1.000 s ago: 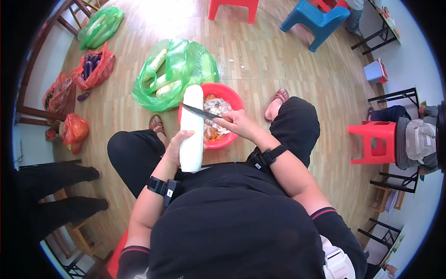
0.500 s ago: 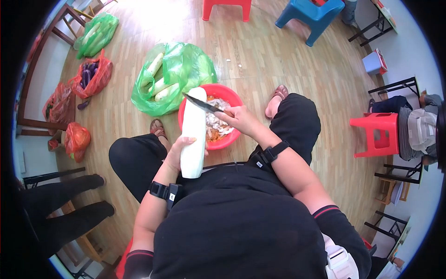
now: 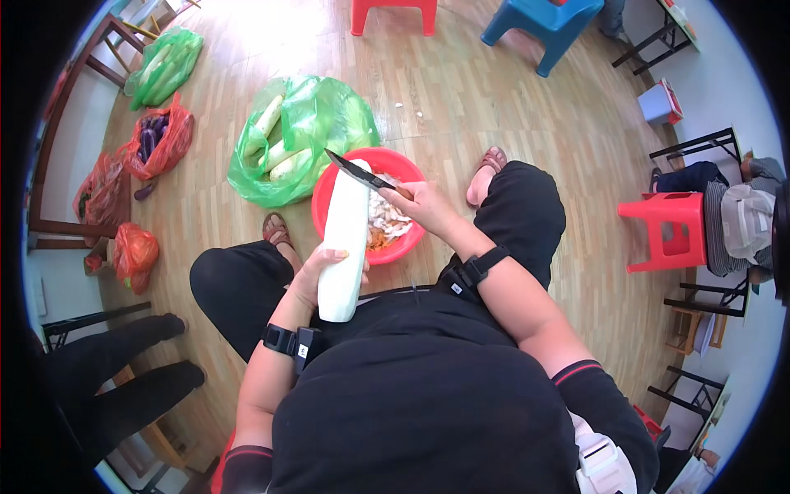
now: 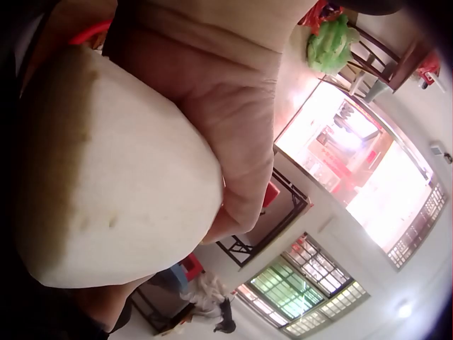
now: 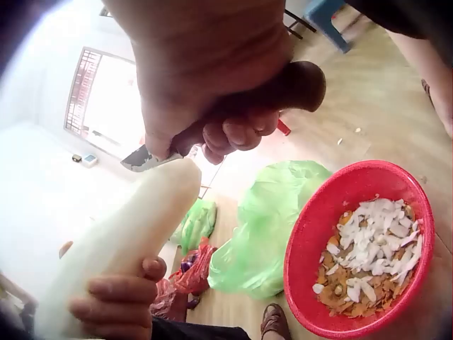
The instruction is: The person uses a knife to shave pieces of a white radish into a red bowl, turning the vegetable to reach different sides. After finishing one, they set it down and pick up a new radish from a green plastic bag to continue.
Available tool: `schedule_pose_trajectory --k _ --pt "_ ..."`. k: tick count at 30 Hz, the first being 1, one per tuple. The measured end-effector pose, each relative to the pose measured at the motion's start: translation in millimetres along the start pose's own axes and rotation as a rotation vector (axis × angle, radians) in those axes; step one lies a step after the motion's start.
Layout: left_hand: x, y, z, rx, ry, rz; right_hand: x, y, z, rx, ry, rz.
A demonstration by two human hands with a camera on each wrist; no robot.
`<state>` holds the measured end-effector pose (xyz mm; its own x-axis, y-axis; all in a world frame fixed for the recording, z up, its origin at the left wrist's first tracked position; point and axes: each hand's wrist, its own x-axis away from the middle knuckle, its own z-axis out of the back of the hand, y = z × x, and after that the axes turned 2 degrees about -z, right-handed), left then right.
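Note:
A long, white peeled radish (image 3: 346, 239) stands slanted in front of the person's lap, its far end over the red basin (image 3: 325, 216). The left hand (image 3: 321, 267) grips its lower part, with fingers wrapped round it in the right wrist view. The right hand (image 3: 420, 204) holds a dark-bladed knife (image 3: 355, 171) by its brown handle (image 5: 304, 85). In the head view the blade lies across the radish's far end; in the right wrist view it is by the tip. White and orange peelings (image 5: 375, 248) lie in the basin.
Beyond the basin, a green bag (image 3: 317, 123) holds more radishes. More bags stand at the left, one with eggplants (image 3: 151, 136). Red and blue stools (image 3: 547, 29) stand ahead, another red stool (image 3: 666, 230) at the right. Another person's legs (image 3: 123, 370) show at lower left.
The radish's far end has tilted slightly to the right and nearer the body. The knife has shifted from across its upper part to its far end. Both hands keep their grips.

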<state>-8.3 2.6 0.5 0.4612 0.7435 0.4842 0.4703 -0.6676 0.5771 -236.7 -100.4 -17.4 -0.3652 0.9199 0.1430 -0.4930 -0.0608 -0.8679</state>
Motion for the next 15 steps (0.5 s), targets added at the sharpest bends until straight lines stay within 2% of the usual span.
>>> schedule_pose_trajectory --k 2,4,7,9,12,13,15 --pt "1 2 -3 -0.020 -0.013 -0.037 1 1 -4 -0.035 0.004 0.008" --pt "1 2 -3 -0.021 -0.006 -0.036 4 -6 -2 -0.076 -0.146 0.086" --pt "1 3 -6 -0.014 0.005 -0.034 16 -30 3 -0.005 -0.203 0.158" --pt "2 4 -7 -0.010 0.013 -0.029 15 -27 2 0.005 -0.196 0.160" --pt "3 5 -5 -0.012 -0.007 -0.014 4 -8 1 0.050 -0.038 0.103" --pt "4 5 -5 0.018 -0.004 -0.013 2 -2 -1 0.050 -0.037 0.101" --pt "3 5 -6 0.047 -0.003 -0.016 -3 4 -2 -0.092 0.068 0.017"
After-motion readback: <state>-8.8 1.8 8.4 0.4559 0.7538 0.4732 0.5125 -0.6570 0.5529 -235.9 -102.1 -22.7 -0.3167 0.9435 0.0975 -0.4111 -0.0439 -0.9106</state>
